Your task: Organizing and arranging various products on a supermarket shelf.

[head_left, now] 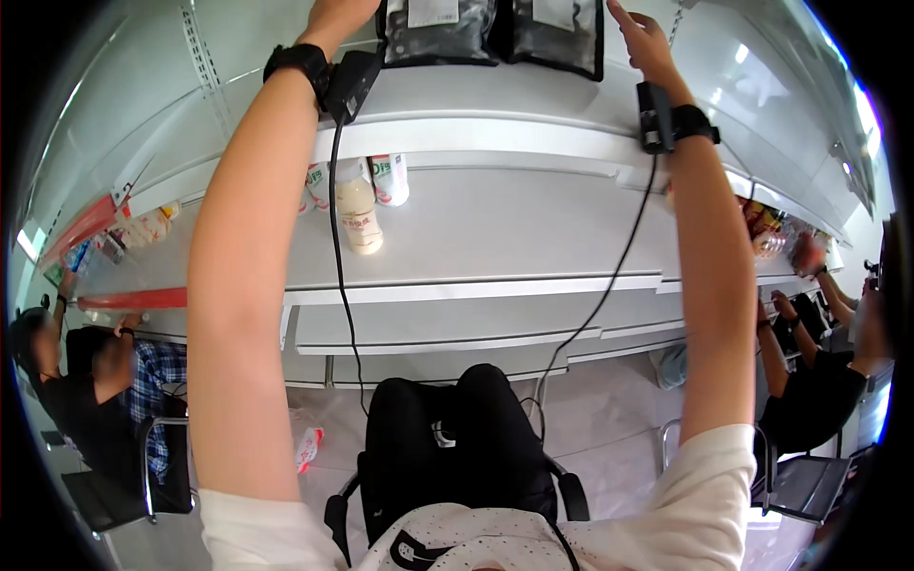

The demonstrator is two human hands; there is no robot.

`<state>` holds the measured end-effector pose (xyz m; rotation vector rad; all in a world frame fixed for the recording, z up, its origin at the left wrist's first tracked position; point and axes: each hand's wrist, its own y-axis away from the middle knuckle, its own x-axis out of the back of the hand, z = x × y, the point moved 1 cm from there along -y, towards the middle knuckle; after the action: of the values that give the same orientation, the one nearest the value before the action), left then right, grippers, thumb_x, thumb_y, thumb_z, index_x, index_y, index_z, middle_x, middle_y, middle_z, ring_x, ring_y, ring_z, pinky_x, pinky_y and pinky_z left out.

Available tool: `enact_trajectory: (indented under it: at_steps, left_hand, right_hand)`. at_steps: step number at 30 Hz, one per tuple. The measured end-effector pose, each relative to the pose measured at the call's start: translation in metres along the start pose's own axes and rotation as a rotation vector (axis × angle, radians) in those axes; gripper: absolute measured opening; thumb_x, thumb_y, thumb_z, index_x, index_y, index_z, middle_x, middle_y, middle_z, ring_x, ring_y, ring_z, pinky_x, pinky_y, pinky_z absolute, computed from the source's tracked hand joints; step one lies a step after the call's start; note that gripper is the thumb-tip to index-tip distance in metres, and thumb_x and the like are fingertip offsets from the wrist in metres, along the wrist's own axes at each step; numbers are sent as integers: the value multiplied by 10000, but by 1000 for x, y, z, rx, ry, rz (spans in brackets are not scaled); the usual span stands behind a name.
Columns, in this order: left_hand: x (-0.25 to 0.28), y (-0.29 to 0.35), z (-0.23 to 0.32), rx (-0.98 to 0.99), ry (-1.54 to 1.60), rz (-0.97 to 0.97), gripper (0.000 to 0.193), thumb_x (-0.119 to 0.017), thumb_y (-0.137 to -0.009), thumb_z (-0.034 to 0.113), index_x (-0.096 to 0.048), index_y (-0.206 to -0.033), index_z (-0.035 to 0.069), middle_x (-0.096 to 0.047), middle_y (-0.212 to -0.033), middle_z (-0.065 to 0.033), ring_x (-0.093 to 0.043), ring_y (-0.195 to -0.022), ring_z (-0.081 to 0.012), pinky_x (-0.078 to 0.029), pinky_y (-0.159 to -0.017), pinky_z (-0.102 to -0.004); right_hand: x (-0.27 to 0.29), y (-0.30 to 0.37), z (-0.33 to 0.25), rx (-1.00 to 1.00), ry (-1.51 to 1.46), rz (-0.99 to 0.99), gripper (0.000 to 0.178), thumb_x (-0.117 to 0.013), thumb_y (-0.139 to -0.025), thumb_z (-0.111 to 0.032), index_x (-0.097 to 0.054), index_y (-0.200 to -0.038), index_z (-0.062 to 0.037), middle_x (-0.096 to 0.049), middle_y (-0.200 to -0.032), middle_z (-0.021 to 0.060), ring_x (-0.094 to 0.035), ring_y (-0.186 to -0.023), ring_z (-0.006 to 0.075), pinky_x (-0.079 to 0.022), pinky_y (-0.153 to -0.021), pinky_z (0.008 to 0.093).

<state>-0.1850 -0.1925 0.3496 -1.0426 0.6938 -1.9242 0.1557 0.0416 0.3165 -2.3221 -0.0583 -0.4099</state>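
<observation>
Both my arms reach up to the top white shelf (495, 105). Two dark plastic pouches stand there side by side, the left pouch (438, 33) and the right pouch (557, 33). My left hand (333, 19) is at the left pouch's left edge, and its fingers are cut off by the top of the picture. My right hand (640, 43) has its fingers stretched out, touching the right edge of the right pouch. Each wrist wears a black band with a small black device and a cable.
A cream bottle (359, 217) and white bottles with green labels (390, 179) stand on the shelf below. A black backpack (457, 447) sits on a chair in front of me. Other people work at the left (86, 381) and the right (819, 400).
</observation>
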Motion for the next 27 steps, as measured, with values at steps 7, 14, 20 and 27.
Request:
enact_trajectory:
  at_steps: [7,14,20,27]
  left_hand:
    - [73,-3,-52,425,314,-105,485,-605,-909,480,-587,-1004,5,-610,-894,-101,-582,-673,-191,-460,-540,-308]
    - [136,127,-15,162,623,-155,224,-632,-925,302,-605,-878,85,-514,-700,13,-449,-566,-69,-361,-481,-231]
    - [113,253,-57,86,662,-175,192,-590,-976,203,-611,-1071,38,-602,-807,17,-438,-633,-26,-334,-582,-173]
    - [35,339,-145,298,176,-282,671,-773,-833,322,-475,-1301,-55,-570,-1202,-119,-576,-841,-146,-511,-727,-297]
  right_hand:
    - [45,97,-103,146,-269,-280,447,-634,-954,-325,-603,-1251,7,-559,-811,-29,-312,-551,20,-252,-496,207]
    - [98,241,-121,62,-161,-671,333,-628,-936,-239,-611,-1202,-40,-644,-951,8,-387,-562,10,-319,-495,184]
    - [43,358,-53,-283,-282,-1149,377,-711,-913,-200,-574,-1233,-57,-655,-985,-9,-585,-804,53,-473,-619,213]
    - [-31,426,-10,-379,-331,-1143,460,-710,-905,-154,-512,-1310,-64,-652,-1017,27,-597,-881,92,-468,-669,236]
